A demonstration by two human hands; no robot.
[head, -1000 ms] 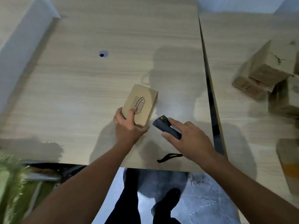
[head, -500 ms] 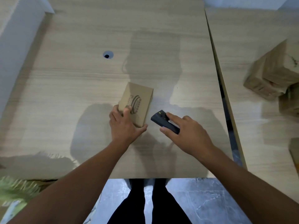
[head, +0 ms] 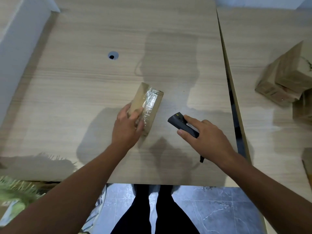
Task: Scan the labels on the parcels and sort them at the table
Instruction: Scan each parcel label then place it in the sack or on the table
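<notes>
**Cardboard parcel flipped to its taped face**

Brown cardboard, a small flat rectangular parcel [head: 146, 105], now shows a glossy, crinkled strip of clear tape where a printed logo faced up a moment ago. The left hand [head: 127, 128] grips its near end and has turned it over, probably hunting the label. Just right of the parcel, the right hand [head: 205, 134] clasps a matte black handheld scanner [head: 181, 124], nose toward it, over the pale wood-grain table [head: 84, 81].
</notes>
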